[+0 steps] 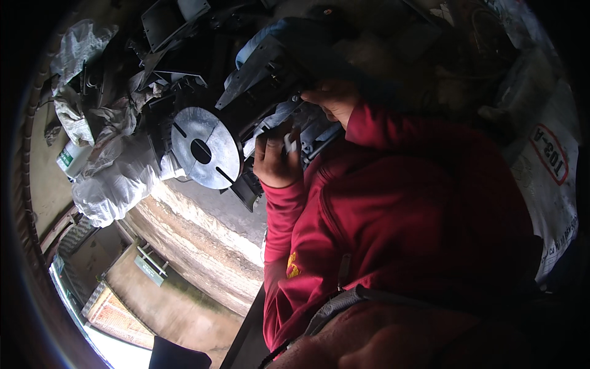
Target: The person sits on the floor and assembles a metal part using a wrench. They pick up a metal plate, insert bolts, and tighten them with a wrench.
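My left hand (pixel 279 158) is closed, fingers curled upward, beside a dark metal assembly. A small white piece (pixel 290 143) shows at its fingers; whether it is held or wrapped round a finger is unclear. Above and to the right, my right hand (pixel 335 99) is closed, its fingertips close to a small round bolt head (pixel 295 97) on the assembly; shadow hides what they grip. Just left of my left hand stands a round grey metal disc (pixel 182 136) with a centre hole and slots. A long grey metal plate (pixel 249 72) slants above, fixed among dark parts.
Crumpled white plastic bags (pixel 117 187) and a white container (pixel 72 158) lie at the left. Dark metal plates (pixel 166 27) are piled at the upper left. A white printed sack (pixel 550 203) stands at the far right. Blue cloth (pixel 276 32) shows behind the assembly.
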The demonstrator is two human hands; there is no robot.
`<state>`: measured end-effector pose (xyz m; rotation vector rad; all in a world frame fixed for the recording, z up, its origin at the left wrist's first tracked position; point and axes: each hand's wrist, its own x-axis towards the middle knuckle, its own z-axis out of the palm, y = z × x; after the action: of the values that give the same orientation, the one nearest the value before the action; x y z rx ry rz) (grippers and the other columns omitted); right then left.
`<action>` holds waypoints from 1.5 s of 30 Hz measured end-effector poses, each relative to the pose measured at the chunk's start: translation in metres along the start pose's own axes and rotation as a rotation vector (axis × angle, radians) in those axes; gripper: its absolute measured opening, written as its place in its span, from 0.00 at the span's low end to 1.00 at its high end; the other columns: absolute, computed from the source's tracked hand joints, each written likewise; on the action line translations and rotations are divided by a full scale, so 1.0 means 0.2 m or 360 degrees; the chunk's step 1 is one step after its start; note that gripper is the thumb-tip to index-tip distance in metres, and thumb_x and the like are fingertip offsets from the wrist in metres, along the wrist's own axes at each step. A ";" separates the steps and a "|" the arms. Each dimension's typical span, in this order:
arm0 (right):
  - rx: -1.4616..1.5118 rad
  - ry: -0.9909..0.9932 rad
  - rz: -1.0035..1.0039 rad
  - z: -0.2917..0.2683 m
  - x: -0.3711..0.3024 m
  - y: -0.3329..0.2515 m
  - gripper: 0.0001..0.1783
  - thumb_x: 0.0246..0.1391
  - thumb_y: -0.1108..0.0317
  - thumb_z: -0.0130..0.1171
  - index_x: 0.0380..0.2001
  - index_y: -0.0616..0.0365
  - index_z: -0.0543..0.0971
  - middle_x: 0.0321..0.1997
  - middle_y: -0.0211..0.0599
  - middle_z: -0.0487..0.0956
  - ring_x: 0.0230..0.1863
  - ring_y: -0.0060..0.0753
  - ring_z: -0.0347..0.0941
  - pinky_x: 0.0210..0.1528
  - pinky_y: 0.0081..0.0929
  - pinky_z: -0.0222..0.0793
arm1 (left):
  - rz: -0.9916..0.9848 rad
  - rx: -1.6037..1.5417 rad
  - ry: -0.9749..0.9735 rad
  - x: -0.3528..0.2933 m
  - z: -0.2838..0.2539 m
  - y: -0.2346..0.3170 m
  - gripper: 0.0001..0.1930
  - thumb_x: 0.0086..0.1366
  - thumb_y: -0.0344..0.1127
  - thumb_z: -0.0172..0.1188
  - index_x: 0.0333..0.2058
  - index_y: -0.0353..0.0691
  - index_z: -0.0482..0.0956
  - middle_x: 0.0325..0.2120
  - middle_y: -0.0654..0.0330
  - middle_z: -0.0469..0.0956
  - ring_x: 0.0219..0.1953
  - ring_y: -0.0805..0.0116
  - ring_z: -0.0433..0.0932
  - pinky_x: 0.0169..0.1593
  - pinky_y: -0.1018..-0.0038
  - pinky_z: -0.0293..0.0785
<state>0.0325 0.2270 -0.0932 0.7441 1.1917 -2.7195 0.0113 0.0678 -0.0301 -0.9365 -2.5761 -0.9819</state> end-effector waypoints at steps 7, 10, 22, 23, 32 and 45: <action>-0.0010 -0.0019 0.0189 -0.02 0.04 0.05 0.11 0.51 0.60 0.63 0.26 0.55 0.75 0.13 0.16 0.55 0.11 0.11 0.45 0.12 0.17 0.40 | -0.0708 -0.0748 -0.0423 -0.49 0.00 -0.17 0.14 0.68 0.36 0.51 0.48 0.34 0.75 0.25 0.65 0.75 0.20 0.81 0.68 0.26 0.81 0.66; -0.0055 -0.0034 0.0155 -0.04 0.05 0.06 0.13 0.53 0.59 0.62 0.26 0.56 0.74 0.13 0.17 0.55 0.11 0.11 0.45 0.13 0.17 0.40 | -0.0460 -0.0311 -0.0339 -0.38 -0.06 -0.10 0.17 0.66 0.29 0.50 0.53 0.35 0.71 0.27 0.62 0.77 0.19 0.80 0.69 0.24 0.82 0.68; -0.0020 0.0059 0.0168 0.03 -0.04 -0.05 0.21 0.47 0.62 0.67 0.16 0.46 0.63 0.13 0.16 0.57 0.11 0.10 0.48 0.14 0.15 0.42 | 0.0115 0.0390 -0.0164 -0.04 0.04 -0.06 0.35 0.50 0.20 0.53 0.60 0.48 0.66 0.17 0.58 0.70 0.12 0.65 0.67 0.17 0.69 0.66; -0.0021 0.0047 0.0158 0.01 -0.02 -0.03 0.20 0.48 0.62 0.67 0.16 0.46 0.64 0.13 0.16 0.57 0.11 0.10 0.48 0.14 0.16 0.41 | 0.0140 0.0376 -0.0148 -0.03 0.03 -0.05 0.34 0.50 0.20 0.54 0.59 0.48 0.67 0.17 0.59 0.70 0.12 0.64 0.67 0.17 0.69 0.66; -0.0082 0.0015 0.0156 0.00 -0.01 0.00 0.15 0.49 0.60 0.66 0.20 0.50 0.70 0.14 0.16 0.58 0.13 0.10 0.49 0.14 0.17 0.42 | 0.0047 0.0051 -0.0080 -0.03 0.00 -0.06 0.29 0.55 0.18 0.54 0.57 0.44 0.69 0.27 0.50 0.78 0.24 0.68 0.76 0.26 0.77 0.70; -0.0175 -0.0099 0.0090 -0.04 0.03 0.03 0.19 0.50 0.53 0.63 0.20 0.56 0.74 0.11 0.23 0.62 0.11 0.18 0.55 0.14 0.21 0.52 | 0.0101 0.0369 -0.0211 -0.03 0.08 -0.09 0.29 0.56 0.21 0.53 0.58 0.43 0.67 0.15 0.56 0.72 0.12 0.66 0.70 0.18 0.71 0.65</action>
<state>0.0322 0.2291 -0.1058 0.6646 1.2740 -2.5877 0.0055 0.0655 -0.0544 -1.0420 -2.6760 -0.6069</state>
